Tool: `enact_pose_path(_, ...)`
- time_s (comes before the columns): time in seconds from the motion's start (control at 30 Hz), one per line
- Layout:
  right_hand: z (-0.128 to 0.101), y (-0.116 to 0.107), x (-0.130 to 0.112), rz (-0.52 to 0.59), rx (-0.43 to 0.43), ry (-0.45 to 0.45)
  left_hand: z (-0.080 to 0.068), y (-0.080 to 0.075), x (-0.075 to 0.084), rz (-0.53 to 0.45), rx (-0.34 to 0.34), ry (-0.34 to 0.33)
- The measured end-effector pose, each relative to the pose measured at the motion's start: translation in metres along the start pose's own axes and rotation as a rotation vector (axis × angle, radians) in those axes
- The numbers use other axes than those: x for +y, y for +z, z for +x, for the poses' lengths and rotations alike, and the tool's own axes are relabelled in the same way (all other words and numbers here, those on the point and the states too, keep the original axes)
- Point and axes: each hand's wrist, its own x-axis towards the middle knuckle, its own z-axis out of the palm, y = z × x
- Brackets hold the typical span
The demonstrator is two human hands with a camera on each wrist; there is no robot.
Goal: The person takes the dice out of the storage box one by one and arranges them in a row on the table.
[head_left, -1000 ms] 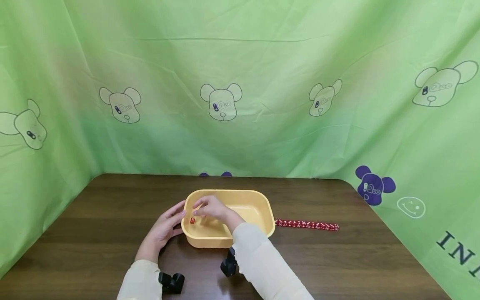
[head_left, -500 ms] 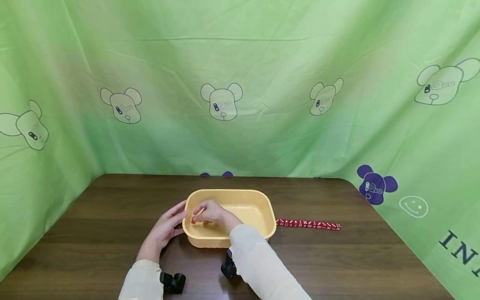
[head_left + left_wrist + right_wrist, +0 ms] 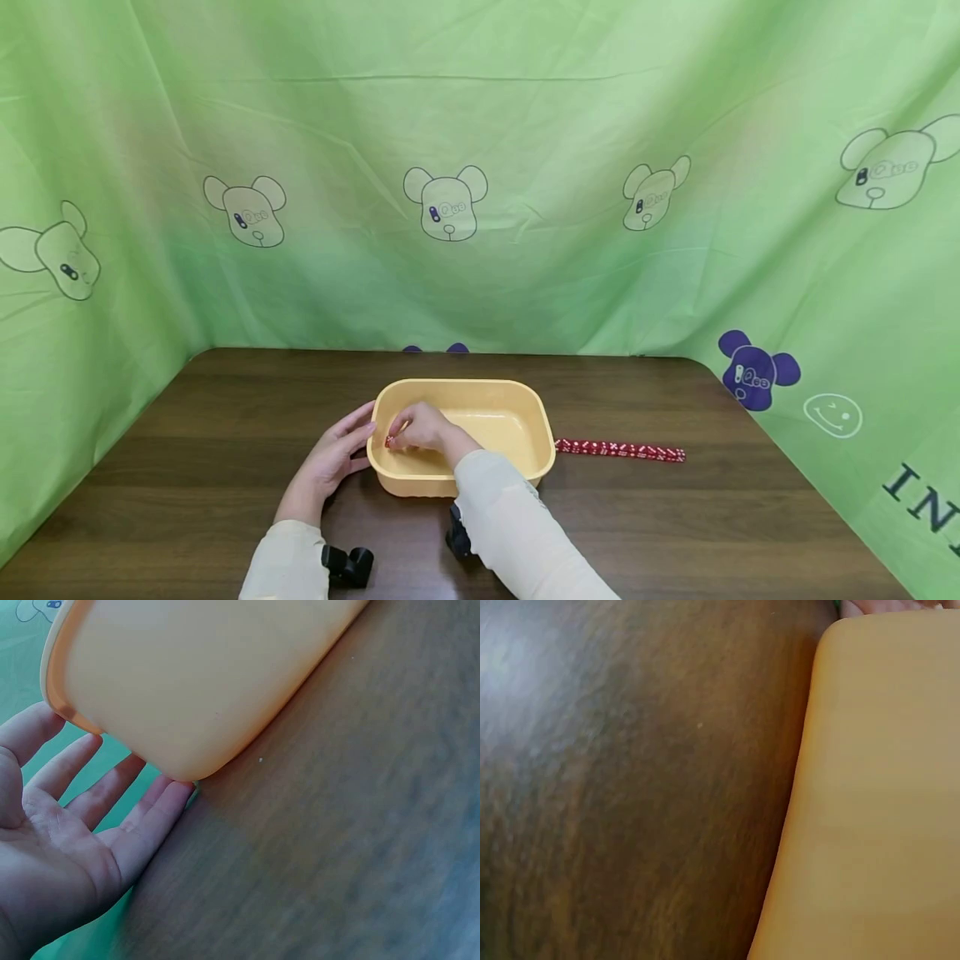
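Observation:
A yellow plastic basin [image 3: 517,429] stands on the wooden table. Inside its left end, my right hand [image 3: 426,427] reaches down and pinches a small red die [image 3: 388,442] between thumb and fingers. My left hand [image 3: 335,450] is at the outside of the basin's left end. In the left wrist view its spread, nearly straight fingers [image 3: 154,825] touch the basin's rim and lower corner. The right wrist view shows mostly the basin's outer wall [image 3: 885,787]; the right hand is hidden there.
A straight row of red dice with white dots [image 3: 622,450] runs rightward from the basin's right end. The brown table [image 3: 225,467] is backed by a green curtain [image 3: 337,292] printed with bear heads. Black wrist cameras [image 3: 348,567] sit on both pale sleeves.
My right hand has lowered inside the basin, and its fingers have closed on the die that lay uncovered before. The left hand has stayed at the basin. The whole view has shifted slightly.

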Motion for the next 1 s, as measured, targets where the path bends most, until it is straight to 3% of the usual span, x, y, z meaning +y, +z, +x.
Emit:
enact_pose_path(0.17,-0.0001,0.0000,-0.0015,-0.080,0.000,-0.031,-0.0002,-0.0004,0.0002,-0.005,0.002,0.004)
enact_pose_path(0.57,0.0001,-0.0018,-0.0010,-0.143,0.003,-0.079,0.0012,-0.0002,-0.0010,-0.002,0.005,0.009)
enact_pose_path(1.0,-0.0008,-0.0033,-0.0013,0.001,0.015,-0.071,0.0010,-0.0011,-0.0002,-0.001,0.006,0.001)
